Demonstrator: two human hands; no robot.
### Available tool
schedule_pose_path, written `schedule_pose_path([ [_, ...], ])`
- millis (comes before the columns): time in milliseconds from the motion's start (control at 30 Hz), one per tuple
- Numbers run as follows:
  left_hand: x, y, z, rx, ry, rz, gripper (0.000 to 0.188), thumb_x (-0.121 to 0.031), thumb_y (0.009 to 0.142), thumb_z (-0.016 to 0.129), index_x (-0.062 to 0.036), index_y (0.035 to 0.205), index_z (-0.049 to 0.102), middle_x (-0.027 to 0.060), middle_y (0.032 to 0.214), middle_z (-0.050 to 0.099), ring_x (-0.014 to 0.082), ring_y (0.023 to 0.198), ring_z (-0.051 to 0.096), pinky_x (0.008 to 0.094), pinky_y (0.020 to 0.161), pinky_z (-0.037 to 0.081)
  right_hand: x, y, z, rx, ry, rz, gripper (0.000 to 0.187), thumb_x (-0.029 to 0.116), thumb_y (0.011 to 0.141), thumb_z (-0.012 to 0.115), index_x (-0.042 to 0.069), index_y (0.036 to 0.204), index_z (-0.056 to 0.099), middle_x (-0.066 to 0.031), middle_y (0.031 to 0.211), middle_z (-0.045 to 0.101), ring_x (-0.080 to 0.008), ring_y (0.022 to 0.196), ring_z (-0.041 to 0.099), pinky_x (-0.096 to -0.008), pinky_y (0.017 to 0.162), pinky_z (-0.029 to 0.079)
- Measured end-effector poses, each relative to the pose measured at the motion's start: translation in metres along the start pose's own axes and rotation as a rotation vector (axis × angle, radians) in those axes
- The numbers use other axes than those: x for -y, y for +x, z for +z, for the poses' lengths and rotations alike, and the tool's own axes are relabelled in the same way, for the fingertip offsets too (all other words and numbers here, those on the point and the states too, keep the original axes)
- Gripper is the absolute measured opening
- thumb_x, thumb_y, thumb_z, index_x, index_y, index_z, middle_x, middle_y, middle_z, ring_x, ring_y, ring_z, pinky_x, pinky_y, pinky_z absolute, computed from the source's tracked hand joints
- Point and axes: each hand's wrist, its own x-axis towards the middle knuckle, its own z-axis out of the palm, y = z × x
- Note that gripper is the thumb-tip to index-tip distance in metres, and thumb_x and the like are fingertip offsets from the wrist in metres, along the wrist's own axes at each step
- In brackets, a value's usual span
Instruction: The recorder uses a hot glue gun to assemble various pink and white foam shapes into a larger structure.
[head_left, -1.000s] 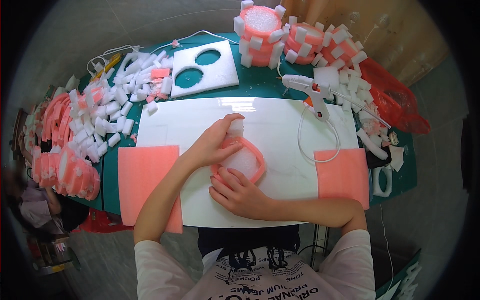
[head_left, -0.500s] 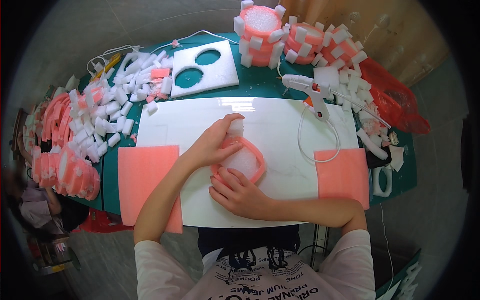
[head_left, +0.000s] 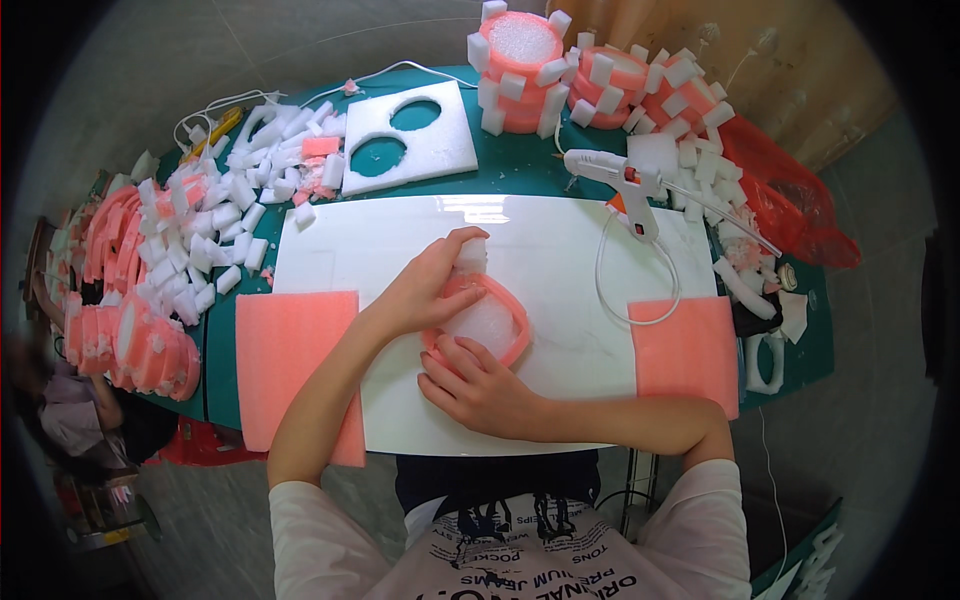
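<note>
A pink foam ring with a white foam disc (head_left: 482, 325) inside it rests on the white board in front of me. The ring's wall (head_left: 522, 318) bends into an uneven shape. At its far side a small white foam block (head_left: 471, 256) stands against the wall. My left hand (head_left: 430, 285) is closed round block and wall, thumb inside the ring and fingers beyond the block. My right hand (head_left: 482, 395) grips the ring's near wall, its fingers curled over the edge. The fingers partly hide the near and left sides of the ring.
Pink foam sheets (head_left: 297, 370) (head_left: 684, 355) flank the board. A white glue gun (head_left: 610, 172) with its cord lies back right. Loose white foam blocks (head_left: 200, 235) heap up left, near a holed foam sheet (head_left: 455, 145). Finished-looking pink cups (head_left: 522, 85) stand behind. A person (head_left: 75, 415) is far left.
</note>
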Motion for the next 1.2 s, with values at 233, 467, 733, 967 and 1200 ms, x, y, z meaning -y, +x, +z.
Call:
schedule_pose_path([
  [233,-0.0012,-0.0001,-0.0006,0.003,0.010,-0.001,0.060,-0.010,0.079,0.066,-0.0082,0.132,0.037,0.0170,0.118,0.054,0.0287,0.105,0.056,0.0353,0.092,0.044,0.0003,-0.0005,0.0026,-0.029,0.015,0.003,0.022,0.018,0.078,0.055,0.004,0.094,0.057,-0.0125,0.106,0.058,-0.0330,0.113,0.051,-0.0434,0.095,0.038],
  [467,-0.0044,-0.0007,-0.0009,0.002,0.006,-0.019,0.060,-0.010,0.079,0.066,-0.0083,0.132,0.037,0.0171,0.118,0.054,0.0284,0.104,0.056,0.0350,0.091,0.045,0.0002,0.0001,-0.0003,0.005,-0.002,0.002,0.023,0.017,0.077,0.056,0.005,0.097,0.059,-0.0118,0.111,0.058,-0.0312,0.111,0.052,-0.0416,0.094,0.039],
  [733,-0.0034,-0.0003,-0.0008,0.003,0.009,-0.023,0.060,-0.010,0.079,0.065,-0.0076,0.132,0.038,0.0175,0.118,0.053,0.0281,0.103,0.056,0.0345,0.091,0.045,-0.0002,0.0001,0.0014,-0.033,0.009,-0.002,0.021,0.018,0.077,0.056,0.004,0.093,0.057,-0.0122,0.105,0.058,-0.0330,0.112,0.051,-0.0426,0.094,0.039],
  [967,-0.0044,-0.0010,-0.0011,-0.007,0.003,-0.006,0.060,-0.010,0.079,0.065,-0.0073,0.132,0.038,0.0174,0.116,0.054,0.0275,0.102,0.057,0.0340,0.090,0.045,0.0002,-0.0002,-0.0001,0.011,0.016,0.002,0.024,0.016,0.078,0.056,0.005,0.099,0.059,-0.0122,0.112,0.058,-0.0315,0.111,0.052,-0.0425,0.094,0.039],
  [1200,-0.0035,-0.0011,-0.0002,-0.004,0.007,-0.028,0.060,-0.011,0.079,0.065,-0.0072,0.132,0.038,0.0171,0.115,0.054,0.0274,0.100,0.057,0.0343,0.089,0.045,0.0004,-0.0002,-0.0006,0.008,0.008,0.003,0.024,0.016,0.077,0.056,0.006,0.098,0.059,-0.0119,0.111,0.058,-0.0308,0.111,0.052,-0.0424,0.094,0.039],
])
